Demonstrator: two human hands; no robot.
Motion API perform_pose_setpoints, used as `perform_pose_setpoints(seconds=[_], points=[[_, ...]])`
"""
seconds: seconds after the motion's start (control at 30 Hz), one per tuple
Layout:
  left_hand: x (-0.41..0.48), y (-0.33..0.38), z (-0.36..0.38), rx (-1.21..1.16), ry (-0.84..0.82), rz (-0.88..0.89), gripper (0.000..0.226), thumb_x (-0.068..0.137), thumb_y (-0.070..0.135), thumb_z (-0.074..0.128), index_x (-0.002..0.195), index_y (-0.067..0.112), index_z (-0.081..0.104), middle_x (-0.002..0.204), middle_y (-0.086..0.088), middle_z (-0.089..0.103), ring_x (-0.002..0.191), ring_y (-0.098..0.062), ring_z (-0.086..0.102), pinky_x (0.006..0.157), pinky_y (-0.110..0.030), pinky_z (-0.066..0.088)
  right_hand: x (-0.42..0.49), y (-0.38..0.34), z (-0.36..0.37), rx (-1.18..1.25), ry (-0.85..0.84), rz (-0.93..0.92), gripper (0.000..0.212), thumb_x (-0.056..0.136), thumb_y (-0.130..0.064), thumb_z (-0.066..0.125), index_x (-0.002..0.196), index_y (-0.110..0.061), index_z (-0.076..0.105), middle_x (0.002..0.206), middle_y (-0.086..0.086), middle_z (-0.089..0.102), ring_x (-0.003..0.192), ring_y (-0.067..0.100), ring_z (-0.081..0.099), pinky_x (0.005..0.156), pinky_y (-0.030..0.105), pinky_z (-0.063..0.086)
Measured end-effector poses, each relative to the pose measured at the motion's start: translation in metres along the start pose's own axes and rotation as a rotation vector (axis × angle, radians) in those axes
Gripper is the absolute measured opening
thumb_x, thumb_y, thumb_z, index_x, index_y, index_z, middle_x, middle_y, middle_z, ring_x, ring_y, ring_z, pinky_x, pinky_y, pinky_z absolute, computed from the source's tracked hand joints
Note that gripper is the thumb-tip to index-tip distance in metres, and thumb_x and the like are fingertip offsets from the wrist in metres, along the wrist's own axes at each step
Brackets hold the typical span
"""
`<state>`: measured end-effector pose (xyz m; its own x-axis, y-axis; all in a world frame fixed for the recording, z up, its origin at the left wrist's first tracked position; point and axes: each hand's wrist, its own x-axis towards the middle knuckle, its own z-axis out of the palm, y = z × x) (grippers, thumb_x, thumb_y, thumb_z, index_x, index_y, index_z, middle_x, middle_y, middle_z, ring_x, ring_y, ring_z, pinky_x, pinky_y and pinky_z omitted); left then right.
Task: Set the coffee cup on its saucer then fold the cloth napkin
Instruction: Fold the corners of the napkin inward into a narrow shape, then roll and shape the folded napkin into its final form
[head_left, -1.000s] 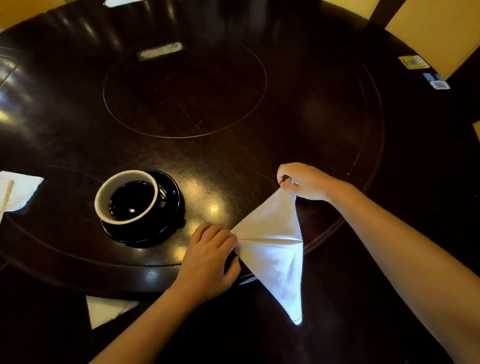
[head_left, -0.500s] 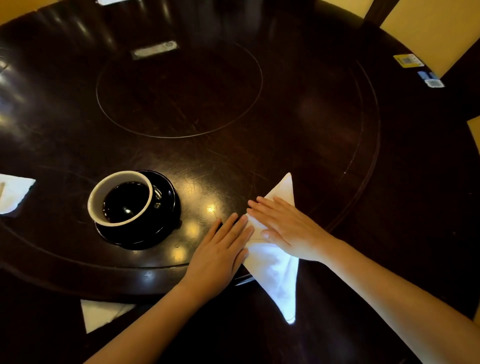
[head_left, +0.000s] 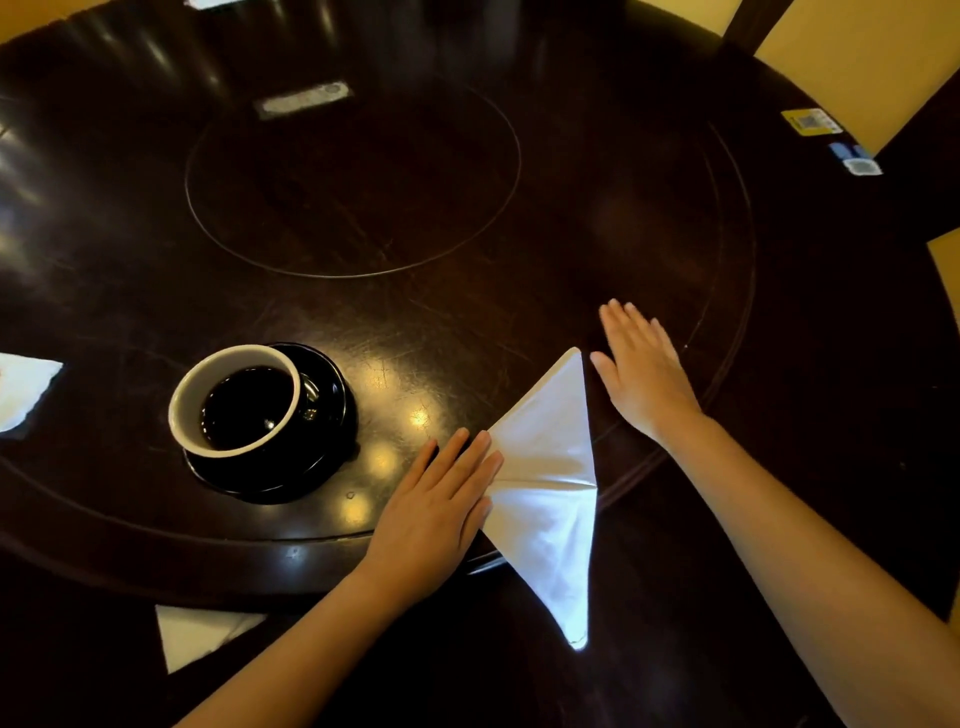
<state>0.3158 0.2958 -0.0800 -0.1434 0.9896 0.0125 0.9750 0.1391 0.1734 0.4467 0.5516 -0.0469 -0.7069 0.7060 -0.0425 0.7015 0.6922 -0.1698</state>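
The cloth napkin (head_left: 550, 483) lies at the near edge of the desk (head_left: 519, 218) as a narrow folded shape, its far tip on the wood and its near tip hanging past the rim, with one crease running across its middle. Half a second earlier the right hand (head_left: 641, 374) was pressing flat on the upper half; it is now lifted off to the right of the far tip, fingers spread, holding nothing and clear of the cloth. The left hand (head_left: 441, 514) stays flat and open, fingertips on the napkin's left corner, pinning it. The coffee cup (head_left: 236, 400), filled dark, sits in its black saucer (head_left: 322, 415) toward the near left edge, so the first step reads as complete. The release suggests the crease is set; whether a further fold follows cannot be told.
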Motion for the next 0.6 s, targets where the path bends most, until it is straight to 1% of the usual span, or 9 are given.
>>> perform_pose_setpoints(seconds=[0.03, 0.07, 0.1, 0.17, 0.23, 0.27, 0.33, 0.47, 0.6], points=[[0.000, 0.000, 0.000, -0.002, 0.002, -0.004, 0.050, 0.100, 0.041, 0.018, 0.140, 0.020, 0.039, 0.150, 0.002, 0.033, 0.142, -0.018, 0.019, 0.114, -0.038, 0.016, -0.014, -0.005, -0.006, 0.088, 0.113, 0.044, 0.049, 0.098, -0.035, 0.035, 0.139, -0.009, 0.037, 0.146, 0.009, 0.041, 0.138, 0.024, 0.031, 0.113, 0.039, 0.027], [0.001, 0.001, -0.001, -0.007, 0.006, -0.009, 0.050, 0.100, 0.041, 0.019, 0.140, 0.021, 0.040, 0.150, 0.002, 0.034, 0.142, -0.018, 0.020, 0.114, -0.038, 0.016, -0.032, -0.012, -0.012, 0.169, 0.204, 0.077, 0.037, 0.096, -0.032, 0.040, 0.122, -0.009, 0.054, 0.126, 0.010, 0.057, 0.122, 0.027, 0.047, 0.100, 0.038, 0.040], [0.002, 0.001, -0.002, -0.014, 0.009, -0.012, 0.049, 0.100, 0.041, 0.019, 0.139, 0.021, 0.041, 0.149, 0.002, 0.034, 0.141, -0.019, 0.022, 0.114, -0.038, 0.016, -0.052, -0.019, -0.018, 0.228, 0.216, 0.123, 0.029, 0.095, -0.033, 0.043, 0.099, -0.011, 0.061, 0.100, 0.007, 0.063, 0.101, 0.027, 0.055, 0.082, 0.035, 0.045], [0.002, 0.002, -0.005, -0.026, 0.006, -0.016, 0.049, 0.099, 0.040, 0.021, 0.138, 0.021, 0.042, 0.149, 0.002, 0.036, 0.140, -0.019, 0.024, 0.113, -0.038, 0.017, -0.087, -0.033, -0.026, 0.305, 0.006, 0.266, 0.037, 0.092, -0.042, 0.045, 0.068, -0.015, 0.052, 0.068, 0.002, 0.054, 0.072, 0.026, 0.054, 0.059, 0.035, 0.039], [0.002, 0.003, -0.009, -0.025, 0.005, -0.022, 0.047, 0.097, 0.039, 0.028, 0.136, 0.020, 0.045, 0.147, 0.001, 0.040, 0.139, -0.021, 0.029, 0.113, -0.039, 0.017, -0.109, -0.042, -0.025, 0.379, -0.224, 0.365, 0.041, 0.088, -0.047, 0.052, 0.069, -0.011, 0.055, 0.067, 0.004, 0.058, 0.068, 0.027, 0.057, 0.060, 0.037, 0.046], [0.003, 0.006, -0.011, -0.021, 0.015, -0.027, 0.046, 0.095, 0.038, 0.032, 0.134, 0.019, 0.048, 0.145, 0.001, 0.043, 0.137, -0.022, 0.034, 0.112, -0.039, 0.018, -0.116, -0.043, -0.023, 0.412, -0.267, 0.381, 0.038, 0.086, -0.046, 0.057, 0.074, -0.010, 0.059, 0.071, 0.005, 0.061, 0.070, 0.025, 0.060, 0.064, 0.038, 0.049], [0.006, 0.013, -0.017, -0.018, 0.028, -0.052, 0.044, 0.090, 0.034, 0.039, 0.126, 0.018, 0.057, 0.138, -0.001, 0.053, 0.130, -0.023, 0.045, 0.110, -0.041, 0.021, -0.120, -0.049, -0.020, 0.488, -0.281, 0.371, 0.029, 0.083, -0.040, 0.064, 0.081, -0.011, 0.060, 0.076, 0.003, 0.063, 0.073, 0.020, 0.060, 0.067, 0.036, 0.051], [0.022, 0.029, -0.031, 0.057, -0.032, -0.119, 0.038, 0.076, 0.027, 0.062, 0.111, 0.014, 0.065, 0.122, -0.004, 0.063, 0.117, -0.024, 0.055, 0.109, -0.046, 0.031, -0.116, -0.058, -0.009, 0.704, -0.298, 0.452, 0.022, 0.079, -0.024, 0.071, 0.082, -0.010, 0.054, 0.069, 0.005, 0.057, 0.062, 0.017, 0.051, 0.052, 0.024, 0.039], [0.031, 0.040, -0.047, 0.083, -0.120, -0.177, 0.042, 0.092, 0.030, 0.043, 0.132, 0.014, 0.042, 0.136, -0.006, 0.046, 0.128, -0.028, 0.037, 0.115, -0.048, 0.013, -0.116, -0.058, -0.002, 0.817, -0.242, 0.527, 0.023, 0.076, -0.016, 0.073, 0.072, -0.016, 0.051, 0.061, 0.000, 0.047, 0.056, 0.013, 0.045, 0.051, 0.022, 0.035]])
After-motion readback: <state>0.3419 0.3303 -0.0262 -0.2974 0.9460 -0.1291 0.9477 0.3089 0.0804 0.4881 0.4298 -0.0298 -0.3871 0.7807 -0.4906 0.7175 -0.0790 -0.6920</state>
